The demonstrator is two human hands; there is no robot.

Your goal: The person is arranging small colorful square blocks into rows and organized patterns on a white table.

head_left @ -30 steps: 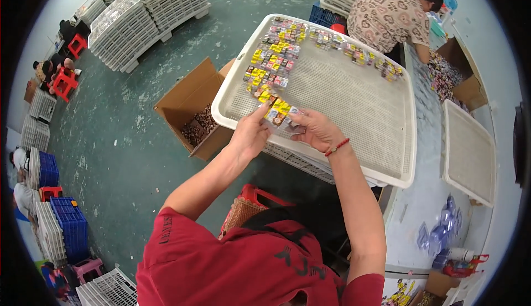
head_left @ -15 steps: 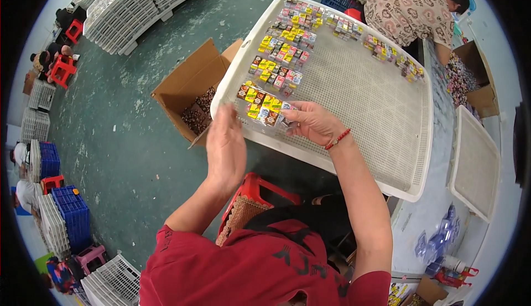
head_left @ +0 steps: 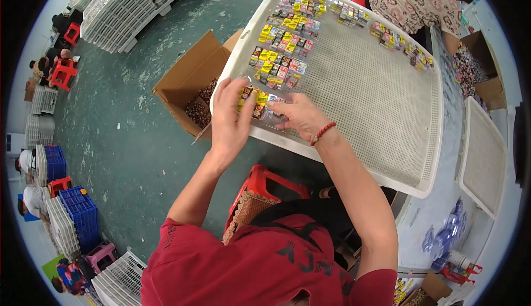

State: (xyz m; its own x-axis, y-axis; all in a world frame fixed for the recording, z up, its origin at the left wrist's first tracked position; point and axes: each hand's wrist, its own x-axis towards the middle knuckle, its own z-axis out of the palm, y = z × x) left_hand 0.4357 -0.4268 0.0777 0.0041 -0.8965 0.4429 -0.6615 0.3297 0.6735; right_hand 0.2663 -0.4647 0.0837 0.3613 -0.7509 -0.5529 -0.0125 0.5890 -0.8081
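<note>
A clear pack of small printed boxes [head_left: 259, 107], yellow, brown and pale, lies over the near left corner of a white perforated tray [head_left: 365, 107]. My right hand [head_left: 301, 117] pinches its right end, thumb on top and a red bead bracelet at the wrist. My left hand [head_left: 229, 119] is at the pack's left end, its fingers apart and slightly blurred, reaching over the edge and partly covering the boxes. Just beyond, similar packs of little boxes [head_left: 276, 68] form a column along the tray's left side. Smaller groups of packs [head_left: 387, 35] line its far edge.
An open cardboard box [head_left: 185, 82] with small brown pieces stands left of the tray. A red stool [head_left: 257, 181] is close to my body. At the far right a co-worker in a patterned top [head_left: 412, 1] leans over a bench. Stacked white trays [head_left: 127, 13] stand on the floor.
My left hand has moved from beside the pack onto its left end, fingers now spread over it. My right hand has shifted slightly left, still pinching the pack. The view has shifted a little.
</note>
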